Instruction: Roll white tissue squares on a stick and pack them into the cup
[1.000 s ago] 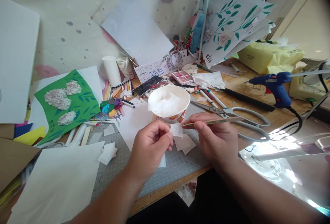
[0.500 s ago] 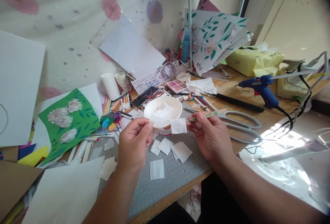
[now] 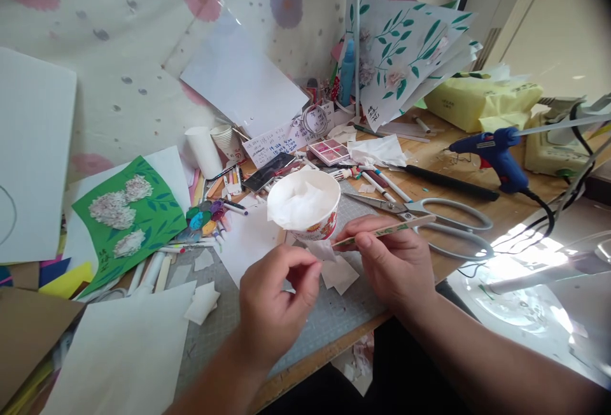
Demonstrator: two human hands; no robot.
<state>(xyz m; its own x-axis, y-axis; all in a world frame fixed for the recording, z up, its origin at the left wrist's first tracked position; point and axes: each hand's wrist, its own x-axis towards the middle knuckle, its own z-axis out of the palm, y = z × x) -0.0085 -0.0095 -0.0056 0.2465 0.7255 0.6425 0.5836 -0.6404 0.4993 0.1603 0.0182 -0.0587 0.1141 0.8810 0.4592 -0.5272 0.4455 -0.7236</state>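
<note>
Hands work close together over the near edge of the counter [image 3: 477,224], above a grey cutting mat [image 3: 329,319]. The left hand [image 3: 279,303] is curled shut, thumb meeting forefinger in a pinch; whether a scrap lies between them is hidden. The right hand [image 3: 394,262] grasps a thin stick [image 3: 386,230] between thumb and fingers, pen-fashion and almost level, a hold that seems chosen for fine control of the tip. That tip touches a small white paper square [image 3: 322,249], which hangs just below the rim of a paper cup [image 3: 315,227].

The cup stands upright just beyond both hands, stuffed with white tissue, likely set there for a short reach. More cut paper squares [image 3: 341,273] lie flat on the mat between the hands. Scissors [image 3: 443,221] rest just past the right hand, blades toward the cup. A blue glue gun [image 3: 496,154] lies well apart, and a green card [image 3: 126,211] with paper flowers sits off to the left.
</note>
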